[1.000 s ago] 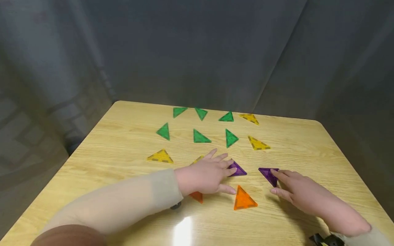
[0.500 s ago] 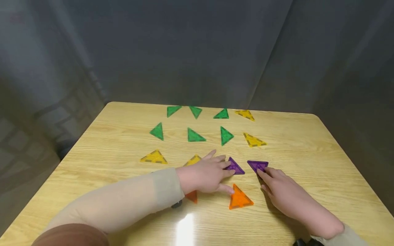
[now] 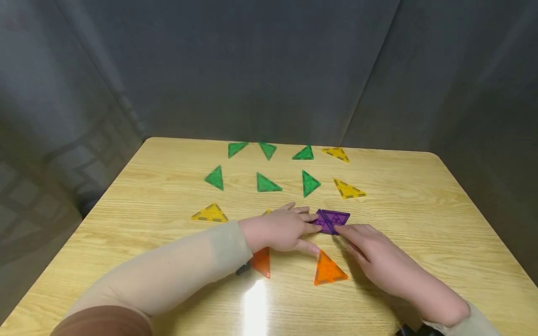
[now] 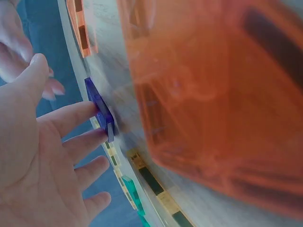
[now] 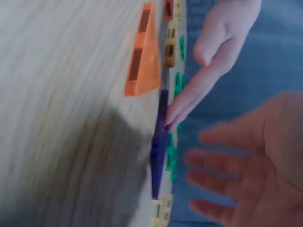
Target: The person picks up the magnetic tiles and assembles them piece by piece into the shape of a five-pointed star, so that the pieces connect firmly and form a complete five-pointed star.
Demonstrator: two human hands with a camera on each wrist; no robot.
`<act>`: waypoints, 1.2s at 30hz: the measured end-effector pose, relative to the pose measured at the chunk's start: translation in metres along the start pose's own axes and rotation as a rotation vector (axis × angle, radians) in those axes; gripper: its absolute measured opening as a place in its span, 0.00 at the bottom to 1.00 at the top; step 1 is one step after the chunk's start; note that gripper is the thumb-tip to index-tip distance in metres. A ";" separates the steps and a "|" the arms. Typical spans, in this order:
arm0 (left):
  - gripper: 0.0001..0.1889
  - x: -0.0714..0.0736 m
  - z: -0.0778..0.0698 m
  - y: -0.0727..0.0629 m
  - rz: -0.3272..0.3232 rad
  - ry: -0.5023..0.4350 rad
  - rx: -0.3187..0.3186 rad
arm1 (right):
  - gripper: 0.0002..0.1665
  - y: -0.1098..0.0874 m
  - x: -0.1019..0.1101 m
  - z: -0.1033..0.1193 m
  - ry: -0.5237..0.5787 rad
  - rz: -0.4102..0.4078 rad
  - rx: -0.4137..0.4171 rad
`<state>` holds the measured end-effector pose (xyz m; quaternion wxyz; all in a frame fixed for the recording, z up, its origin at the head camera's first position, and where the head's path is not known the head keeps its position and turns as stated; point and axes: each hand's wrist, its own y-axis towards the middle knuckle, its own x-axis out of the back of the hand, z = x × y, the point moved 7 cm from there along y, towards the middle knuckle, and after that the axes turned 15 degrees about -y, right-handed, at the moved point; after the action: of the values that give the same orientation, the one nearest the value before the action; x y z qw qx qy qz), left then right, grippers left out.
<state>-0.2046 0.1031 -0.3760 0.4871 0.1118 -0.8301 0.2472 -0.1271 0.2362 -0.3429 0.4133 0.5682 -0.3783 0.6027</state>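
- Just right of the centre of the head frame, a left purple triangular tile [image 3: 322,227] and a right purple triangular tile [image 3: 339,217] lay flat on the wooden table [image 3: 420,196], edge to edge, together making a slanted four-sided shape.
- The left hand [image 3: 290,228] reached in from the lower left with fingers straight and spread, grasping nothing; its index and middle fingertips touched the left purple tile, probably to steady it against a push.
- The right hand [image 3: 374,247] came from the lower right, its grip released and fingers extended; the tip overlapped the right tile in the head view, but the right wrist view showed a gap, so it likely hovered just beside.
- Below the pair lay an orange triangular tile [image 3: 329,270], near the left thumb (whether they touched, I couldn't tell).
- Green triangular tiles [image 3: 310,183] and yellow triangular tiles [image 3: 211,213] sat well apart above and to the left, perhaps spaced so each could be reached singly.
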 end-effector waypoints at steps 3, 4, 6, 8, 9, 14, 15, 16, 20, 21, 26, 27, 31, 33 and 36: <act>0.37 0.001 0.002 -0.001 0.004 -0.007 0.005 | 0.26 -0.015 -0.004 0.015 -0.002 0.066 0.089; 0.37 0.001 0.002 -0.001 0.005 -0.008 0.007 | 0.26 -0.021 -0.008 0.021 -0.004 0.098 0.122; 0.37 0.002 0.003 -0.001 0.006 -0.015 0.012 | 0.28 -0.031 -0.020 0.029 -0.008 0.203 0.145; 0.36 0.002 0.003 -0.001 0.003 -0.018 0.013 | 0.30 -0.039 -0.032 0.031 -0.013 0.290 0.122; 0.37 0.002 0.003 -0.001 0.002 -0.020 0.013 | 0.32 -0.042 -0.036 0.029 -0.022 0.311 0.102; 0.37 0.003 0.003 0.000 -0.008 -0.022 0.007 | 0.38 -0.049 -0.039 0.006 -0.125 0.283 -0.047; 0.37 0.003 0.003 0.000 -0.008 -0.024 0.005 | 0.38 -0.049 -0.037 0.001 -0.148 0.255 -0.063; 0.37 0.003 0.003 0.000 -0.008 -0.026 0.004 | 0.37 -0.049 -0.036 -0.004 -0.171 0.229 -0.080; 0.37 0.003 0.003 -0.001 -0.007 -0.043 0.001 | 0.38 -0.044 -0.030 -0.019 -0.227 0.158 -0.103; 0.37 0.002 0.003 -0.001 -0.009 -0.046 0.001 | 0.38 -0.042 -0.029 -0.021 -0.230 0.146 -0.102; 0.37 0.003 0.003 0.000 -0.017 -0.044 -0.007 | 0.38 -0.032 -0.024 -0.026 -0.231 0.114 -0.093; 0.37 0.003 0.003 0.001 -0.018 -0.046 -0.008 | 0.38 -0.029 -0.023 -0.026 -0.235 0.109 -0.089; 0.37 0.002 0.004 0.001 -0.017 -0.049 -0.010 | 0.34 -0.021 -0.022 -0.024 -0.254 0.096 -0.067; 0.36 0.002 0.004 0.001 -0.016 -0.049 -0.011 | 0.33 -0.017 -0.022 -0.023 -0.262 0.097 -0.061; 0.37 0.002 0.004 -0.001 -0.014 -0.048 -0.015 | 0.32 -0.014 -0.024 -0.022 -0.267 0.109 -0.060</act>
<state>-0.2086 0.1003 -0.3758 0.4697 0.1200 -0.8425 0.2350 -0.1220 0.2603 -0.3681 0.3428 0.6093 -0.4781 0.5317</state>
